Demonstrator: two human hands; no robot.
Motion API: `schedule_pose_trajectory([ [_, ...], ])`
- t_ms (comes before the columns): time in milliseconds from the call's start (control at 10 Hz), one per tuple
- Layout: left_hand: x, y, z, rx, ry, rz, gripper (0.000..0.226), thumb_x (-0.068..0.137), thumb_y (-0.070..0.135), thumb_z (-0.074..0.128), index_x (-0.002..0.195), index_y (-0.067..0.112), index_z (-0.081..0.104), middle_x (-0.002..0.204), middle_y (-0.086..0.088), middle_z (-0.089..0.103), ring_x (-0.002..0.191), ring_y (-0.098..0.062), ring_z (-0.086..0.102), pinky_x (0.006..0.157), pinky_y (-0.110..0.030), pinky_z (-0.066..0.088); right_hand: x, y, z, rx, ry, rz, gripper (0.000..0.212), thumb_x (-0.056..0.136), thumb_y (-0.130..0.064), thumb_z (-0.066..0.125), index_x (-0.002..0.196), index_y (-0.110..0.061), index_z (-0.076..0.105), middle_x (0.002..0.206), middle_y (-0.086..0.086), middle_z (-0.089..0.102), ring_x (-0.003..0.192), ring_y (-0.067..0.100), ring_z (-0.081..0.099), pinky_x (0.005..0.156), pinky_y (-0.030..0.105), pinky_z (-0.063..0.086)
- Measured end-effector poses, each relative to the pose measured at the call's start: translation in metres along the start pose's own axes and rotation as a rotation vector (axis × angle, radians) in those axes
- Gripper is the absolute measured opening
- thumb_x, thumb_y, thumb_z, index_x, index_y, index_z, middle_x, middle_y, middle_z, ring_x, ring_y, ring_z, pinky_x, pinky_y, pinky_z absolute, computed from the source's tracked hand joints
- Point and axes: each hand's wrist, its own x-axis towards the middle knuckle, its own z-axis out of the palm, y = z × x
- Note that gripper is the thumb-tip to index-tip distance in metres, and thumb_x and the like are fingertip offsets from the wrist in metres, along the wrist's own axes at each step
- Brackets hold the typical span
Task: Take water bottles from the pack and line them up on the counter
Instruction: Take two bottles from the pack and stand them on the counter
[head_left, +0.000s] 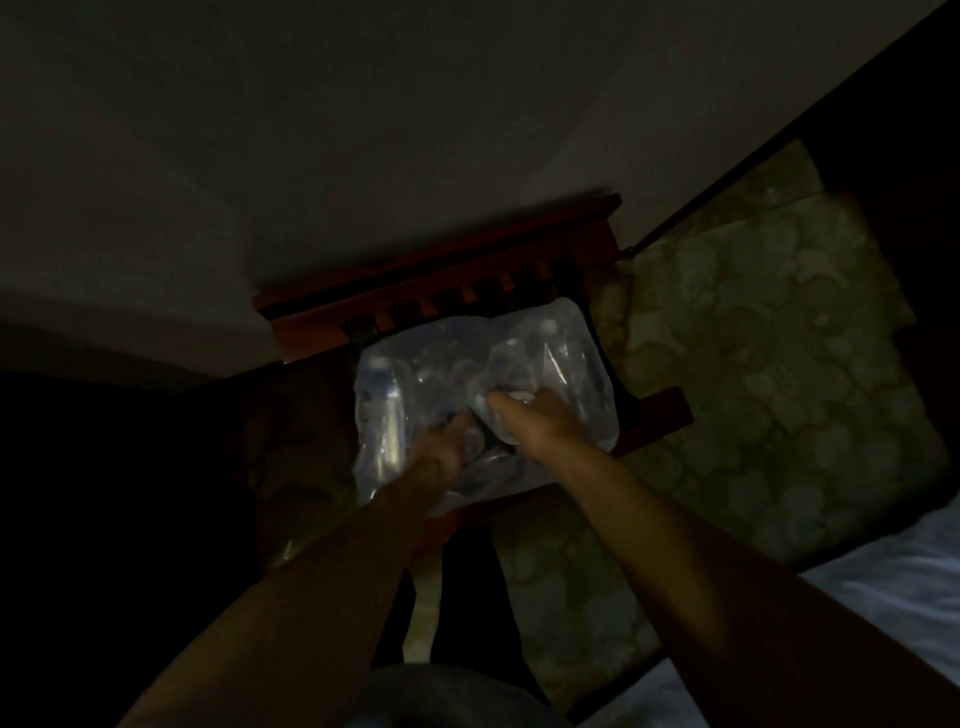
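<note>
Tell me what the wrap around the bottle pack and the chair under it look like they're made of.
The wrap looks like thin clear plastic film: glossy, wrinkled, with bottle shapes showing through. The chair looks like reddish-brown wood, judging by its slatted back rail, though the dim light hides any grain or finish.

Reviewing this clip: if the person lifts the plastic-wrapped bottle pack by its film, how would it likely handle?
The pack looks full of bottles, so probably heavy for its size. Its clear film is creased and glossy, so it would likely stretch, tear or slip rather than lift stiffly. The left hand and right hand are at a dark gap in the wrap, where bottles might shift loose.
</note>
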Motion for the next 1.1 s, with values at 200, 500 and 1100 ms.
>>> schedule_pose_trajectory([
  [200,-0.052,0.034,-0.016,-0.228,-0.084,-0.04,0.03,0.102,0.033,0.049,0.078,0.015,0.053,0.073,-0.004,0.054,0.065,-0.016,0.051,0.064,-0.03,0.046,-0.028,-0.002,-0.017,-0.092,0.115,-0.057,0.035,0.072,-0.059,0.064,0.08,-0.026,0.054,0.077,-0.008,0.058,0.07,0.012,0.054,0.064,0.028,0.045],
  [500,-0.114,0.064,-0.027,-0.167,-0.186,0.065,0.034,0.1,0.04,0.049,0.081,0.012,0.057,0.083,-0.011,0.059,0.073,-0.025,0.058,0.068,-0.035,0.049,-0.078,-0.036,-0.039,-0.264,0.237,-0.103,0.057,0.085,-0.066,0.046,0.099,-0.014,0.066,0.093,0.008,0.064,0.085,0.024,0.06,0.077,0.034,0.049],
  [1100,-0.265,0.085,-0.038,-0.497,-0.316,0.594,0.046,0.1,0.036,0.035,0.122,0.002,0.057,0.101,-0.022,0.057,0.072,-0.026,0.055,0.068,-0.038,0.043,-0.184,-0.084,-0.049,0.663,-0.114,-0.363,0.04,0.08,-0.045,0.061,0.095,-0.009,0.068,0.075,0.007,0.068,0.051,0.014,0.056,0.044,0.023,0.044],
])
